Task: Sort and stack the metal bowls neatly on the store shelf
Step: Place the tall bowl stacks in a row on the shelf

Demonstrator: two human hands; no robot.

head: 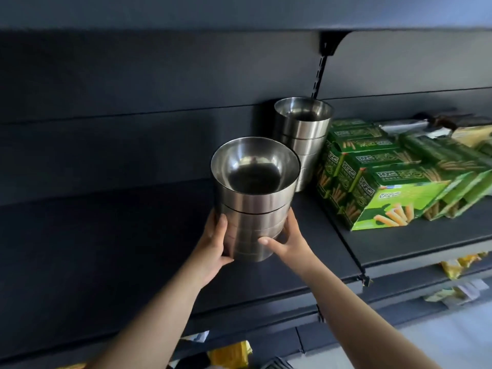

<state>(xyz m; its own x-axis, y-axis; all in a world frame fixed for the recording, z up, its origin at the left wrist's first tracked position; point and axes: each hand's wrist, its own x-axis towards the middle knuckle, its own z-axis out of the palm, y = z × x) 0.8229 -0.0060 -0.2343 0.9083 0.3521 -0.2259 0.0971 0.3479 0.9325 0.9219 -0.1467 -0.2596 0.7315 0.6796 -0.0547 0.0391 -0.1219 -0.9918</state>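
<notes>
A: Your left hand [213, 242] and right hand [286, 239] clasp the near stack of bowls [254, 198] low on its sides, over the dark shelf [133, 249].

B: Smooth steel, likely slippery (keep it upright). Beyond stands the second stack [303, 134], beside green boxes [386, 182]

Both bare forearms reach up and forward, converging. Left hand [213, 243] cups the left side of the bowl stack [253, 209], thumb upright against the metal. Right hand [287, 238] grips the right side, thumb laid across the front, fingers wrapped behind, out of sight.
</notes>
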